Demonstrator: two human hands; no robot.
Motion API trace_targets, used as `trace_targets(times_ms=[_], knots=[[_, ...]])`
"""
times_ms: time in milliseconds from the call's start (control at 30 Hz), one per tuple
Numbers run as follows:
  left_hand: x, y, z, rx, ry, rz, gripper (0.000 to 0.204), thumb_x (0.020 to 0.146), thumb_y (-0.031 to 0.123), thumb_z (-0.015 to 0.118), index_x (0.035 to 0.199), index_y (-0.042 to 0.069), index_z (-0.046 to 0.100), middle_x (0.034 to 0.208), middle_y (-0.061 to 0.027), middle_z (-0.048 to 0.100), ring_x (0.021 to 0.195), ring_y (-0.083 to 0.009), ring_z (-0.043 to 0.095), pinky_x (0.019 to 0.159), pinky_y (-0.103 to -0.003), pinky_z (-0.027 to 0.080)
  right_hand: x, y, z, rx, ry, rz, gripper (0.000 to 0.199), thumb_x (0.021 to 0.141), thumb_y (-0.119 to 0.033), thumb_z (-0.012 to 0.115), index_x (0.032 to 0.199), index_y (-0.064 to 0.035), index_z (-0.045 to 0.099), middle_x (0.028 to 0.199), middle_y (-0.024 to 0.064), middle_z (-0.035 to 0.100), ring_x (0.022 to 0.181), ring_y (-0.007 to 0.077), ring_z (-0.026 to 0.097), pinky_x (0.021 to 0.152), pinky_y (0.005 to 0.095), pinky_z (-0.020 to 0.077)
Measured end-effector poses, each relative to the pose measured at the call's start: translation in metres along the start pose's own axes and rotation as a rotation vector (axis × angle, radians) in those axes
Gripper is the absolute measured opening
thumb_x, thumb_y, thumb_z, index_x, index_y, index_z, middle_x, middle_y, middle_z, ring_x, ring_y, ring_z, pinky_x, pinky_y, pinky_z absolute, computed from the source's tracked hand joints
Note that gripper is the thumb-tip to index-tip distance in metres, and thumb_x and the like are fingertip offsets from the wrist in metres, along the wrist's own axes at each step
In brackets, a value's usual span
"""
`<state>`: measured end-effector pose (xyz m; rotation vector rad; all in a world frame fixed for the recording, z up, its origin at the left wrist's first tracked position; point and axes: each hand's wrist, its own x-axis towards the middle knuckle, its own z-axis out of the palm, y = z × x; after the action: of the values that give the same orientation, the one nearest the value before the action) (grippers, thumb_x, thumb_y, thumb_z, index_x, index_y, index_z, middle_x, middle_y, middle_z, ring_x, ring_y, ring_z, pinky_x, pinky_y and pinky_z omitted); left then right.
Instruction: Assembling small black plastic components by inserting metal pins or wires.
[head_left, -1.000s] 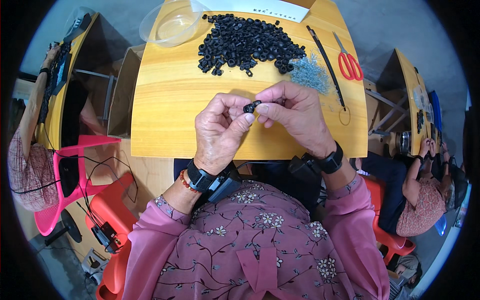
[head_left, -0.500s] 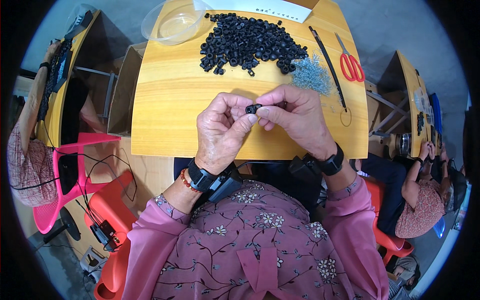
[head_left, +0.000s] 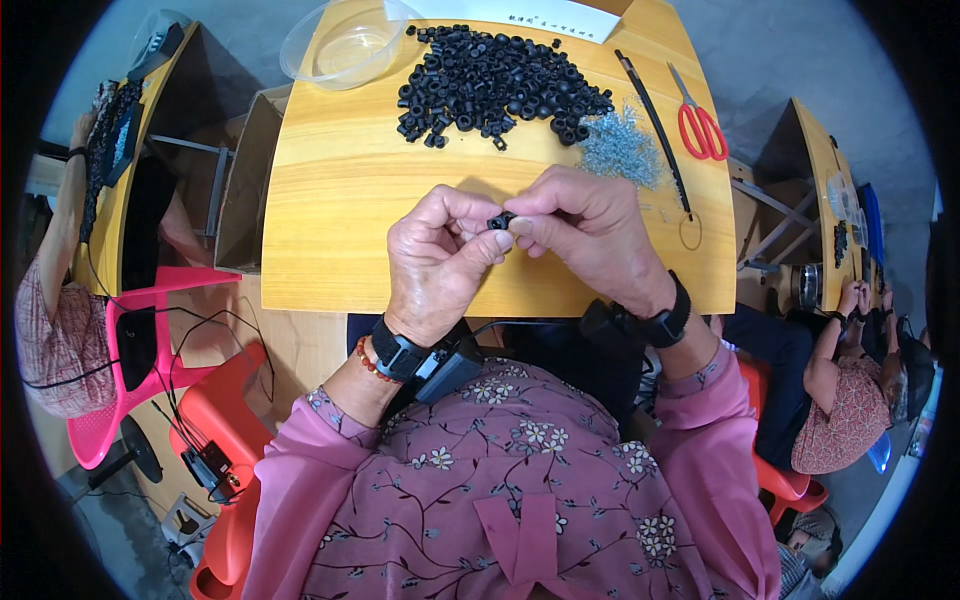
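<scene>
A small black ring-shaped part (head_left: pixel 501 219) is pinched between the fingertips of both my hands above the near half of the wooden table (head_left: pixel 330 210). My left hand (head_left: pixel 440 262) grips it from the left, my right hand (head_left: pixel 590 232) from the right. Beyond my hands, at the far side of the table, lies a heap of several similar black rings (head_left: pixel 495 85). Beside that heap on the right sits a small pile of thin silvery metal pieces (head_left: pixel 620 150).
Red-handled scissors (head_left: pixel 702 128) and a long black strip (head_left: pixel 655 130) lie at the table's right. A clear plastic bowl (head_left: pixel 340 45) stands at the far left corner, white paper (head_left: pixel 520 15) at the far edge. An open cardboard box (head_left: pixel 245 180) is left of the table. Other people sit at neighbouring tables.
</scene>
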<state>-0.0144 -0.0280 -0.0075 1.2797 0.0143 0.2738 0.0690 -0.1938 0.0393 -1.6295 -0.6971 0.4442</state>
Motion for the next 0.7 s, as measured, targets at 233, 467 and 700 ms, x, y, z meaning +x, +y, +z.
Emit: trace_targets(times_ms=[233, 467, 700], knots=[[0.002, 0.004, -0.003, -0.190, -0.026, -0.075, 0.017, 0.085, -0.011, 0.070, 0.098, -0.001, 0.063, 0.088, -0.0116, 0.071, 0.077, -0.0151, 0.070, 0.069, -0.027, 0.059, 0.004, 0.001, -0.008, -0.186, -0.104, -0.161, 0.013, 0.091, 0.005, 0.064, 0.100, 0.0006, 0.072, 0.086, 0.0061, 0.066, 0.072, 0.0109, 0.067, 0.062, 0.0232, 0.0536], [-0.002, 0.013, 0.006, -0.457, -0.075, -0.223, 0.014, 0.089, -0.009, 0.066, 0.096, 0.002, 0.061, 0.096, -0.0107, 0.070, 0.085, -0.0206, 0.072, 0.073, -0.033, 0.064, -0.006, -0.009, -0.011, -0.191, -0.106, -0.209, 0.015, 0.089, 0.006, 0.066, 0.101, 0.0000, 0.072, 0.087, 0.0066, 0.066, 0.072, 0.0130, 0.068, 0.063, 0.0237, 0.0538], [-0.006, 0.008, 0.009, -0.587, -0.009, -0.262, 0.011, 0.092, -0.007, 0.064, 0.098, 0.002, 0.061, 0.097, -0.0121, 0.070, 0.086, -0.0198, 0.072, 0.078, -0.033, 0.063, -0.017, -0.014, 0.000, -0.292, 0.062, -0.297, 0.020, 0.085, 0.000, 0.069, 0.105, -0.0038, 0.071, 0.083, 0.0067, 0.065, 0.075, 0.0190, 0.064, 0.066, 0.0286, 0.0500]])
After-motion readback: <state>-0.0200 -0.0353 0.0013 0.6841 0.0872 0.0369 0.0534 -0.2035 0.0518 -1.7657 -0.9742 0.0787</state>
